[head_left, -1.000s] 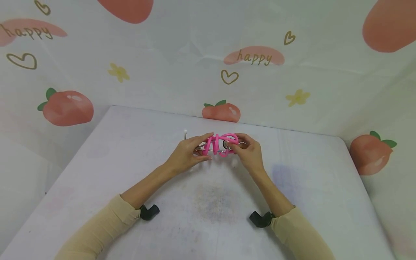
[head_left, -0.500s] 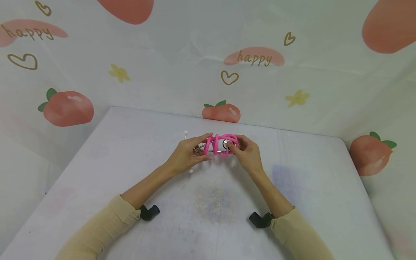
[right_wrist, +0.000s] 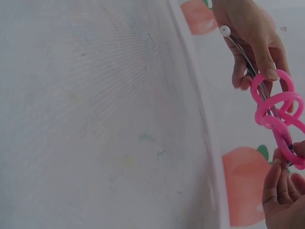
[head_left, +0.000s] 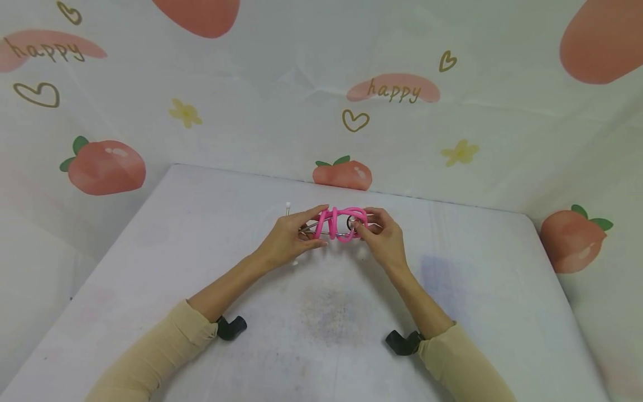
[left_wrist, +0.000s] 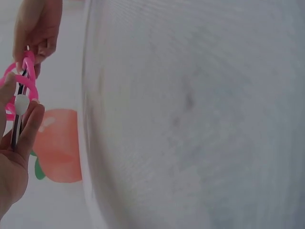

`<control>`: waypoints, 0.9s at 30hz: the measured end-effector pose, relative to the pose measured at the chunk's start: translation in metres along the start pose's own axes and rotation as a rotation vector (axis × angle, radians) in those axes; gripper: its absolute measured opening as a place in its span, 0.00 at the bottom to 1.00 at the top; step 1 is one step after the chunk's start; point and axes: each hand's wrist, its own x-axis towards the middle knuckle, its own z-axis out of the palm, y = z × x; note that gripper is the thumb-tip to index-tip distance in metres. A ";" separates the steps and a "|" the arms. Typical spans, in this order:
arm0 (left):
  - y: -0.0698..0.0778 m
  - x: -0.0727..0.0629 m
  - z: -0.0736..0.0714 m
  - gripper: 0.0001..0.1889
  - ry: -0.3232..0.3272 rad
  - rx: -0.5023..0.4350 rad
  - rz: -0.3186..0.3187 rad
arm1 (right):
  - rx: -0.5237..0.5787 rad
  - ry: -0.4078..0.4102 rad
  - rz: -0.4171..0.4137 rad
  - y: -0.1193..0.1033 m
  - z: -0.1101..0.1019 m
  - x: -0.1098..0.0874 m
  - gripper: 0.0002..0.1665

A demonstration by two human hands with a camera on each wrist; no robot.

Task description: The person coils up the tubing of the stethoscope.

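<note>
A stethoscope with pink tubing (head_left: 334, 224) is held between both hands above the table, its tubing coiled in loops around the metal ear tubes. My left hand (head_left: 285, 237) grips the ear-tube end, fingers above and thumb below. One white ear tip (head_left: 288, 205) pokes out behind that hand; another (head_left: 295, 262) shows under it. At the other end, my right hand (head_left: 385, 237) pinches the round chest piece (head_left: 350, 223), thumb on its near side, among the pink loops. In the right wrist view, the pink loops (right_wrist: 281, 98) wind around the metal tubes between the two hands.
The white table (head_left: 331, 357) has a stained patch in the middle and a bluish patch at right. Behind it hangs a cloth (head_left: 281, 72) printed with peaches, hearts and flowers. Black curved pieces (head_left: 232, 328) stick out at both sleeve cuffs.
The chest piece has turned and shifted slightly under the right thumb. The lower ear tip has come into view below the left hand. Both arms have stayed almost in place.
</note>
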 end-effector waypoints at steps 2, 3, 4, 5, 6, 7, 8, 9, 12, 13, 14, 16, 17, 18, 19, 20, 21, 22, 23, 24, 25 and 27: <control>-0.001 0.000 0.000 0.44 -0.004 -0.012 -0.007 | 0.017 -0.016 -0.014 -0.003 -0.001 -0.002 0.25; -0.001 0.000 0.000 0.44 -0.008 -0.017 -0.012 | 0.023 -0.021 -0.029 0.002 -0.002 0.000 0.26; -0.001 0.000 -0.001 0.45 -0.012 -0.023 -0.016 | 0.032 -0.028 -0.041 0.008 -0.002 0.002 0.28; -0.002 0.001 -0.001 0.45 -0.018 -0.030 -0.017 | 0.037 -0.036 -0.056 0.014 -0.003 0.004 0.28; -0.002 0.001 -0.001 0.45 -0.024 -0.034 -0.017 | 0.036 -0.044 -0.067 0.019 -0.004 0.006 0.30; -0.003 0.001 -0.001 0.45 -0.030 -0.038 -0.018 | 0.042 -0.054 -0.070 0.024 -0.004 0.007 0.30; -0.003 0.002 -0.001 0.46 -0.035 -0.040 -0.018 | 0.056 -0.065 -0.067 0.026 -0.005 0.008 0.30; -0.004 0.002 0.000 0.45 -0.040 -0.043 -0.018 | 0.069 -0.080 -0.064 0.029 -0.006 0.009 0.30; -0.005 0.002 0.000 0.46 -0.052 -0.041 -0.026 | 0.073 -0.136 -0.050 0.019 -0.010 0.005 0.31; -0.005 0.002 0.000 0.46 -0.056 -0.039 -0.031 | 0.075 -0.155 -0.048 0.015 -0.012 0.004 0.31; -0.005 0.001 -0.001 0.45 -0.059 -0.036 -0.037 | 0.074 -0.173 -0.044 0.015 -0.014 0.004 0.31; -0.005 0.001 -0.001 0.45 -0.063 -0.030 -0.051 | 0.053 -0.208 -0.038 0.019 -0.016 0.004 0.33; -0.005 0.001 -0.001 0.44 -0.063 -0.029 -0.056 | 0.047 -0.225 -0.032 0.022 -0.018 0.005 0.34; -0.005 0.001 -0.002 0.44 -0.059 -0.024 -0.059 | 0.037 -0.244 -0.026 0.025 -0.019 0.006 0.35; -0.005 0.001 -0.002 0.43 -0.055 -0.017 -0.061 | 0.036 -0.262 -0.020 0.029 -0.021 0.007 0.36; -0.006 0.001 -0.002 0.42 -0.052 -0.014 -0.063 | 0.037 -0.278 -0.016 0.033 -0.022 0.009 0.38; -0.006 0.001 -0.002 0.41 -0.048 -0.007 -0.062 | 0.028 -0.292 -0.018 0.035 -0.023 0.009 0.38; -0.006 0.001 -0.002 0.40 -0.048 -0.005 -0.063 | 0.021 -0.303 -0.022 0.037 -0.025 0.009 0.39; -0.006 0.002 -0.003 0.39 -0.048 -0.002 -0.063 | 0.011 -0.311 -0.028 0.039 -0.026 0.009 0.40; -0.005 0.002 -0.003 0.38 -0.050 0.002 -0.065 | 0.001 -0.315 -0.034 0.040 -0.028 0.008 0.40; -0.005 0.003 -0.003 0.37 -0.054 0.002 -0.068 | -0.003 -0.314 -0.037 0.041 -0.029 0.008 0.40; -0.005 0.003 -0.003 0.36 -0.063 0.013 -0.077 | -0.013 -0.306 -0.033 0.043 -0.032 0.007 0.40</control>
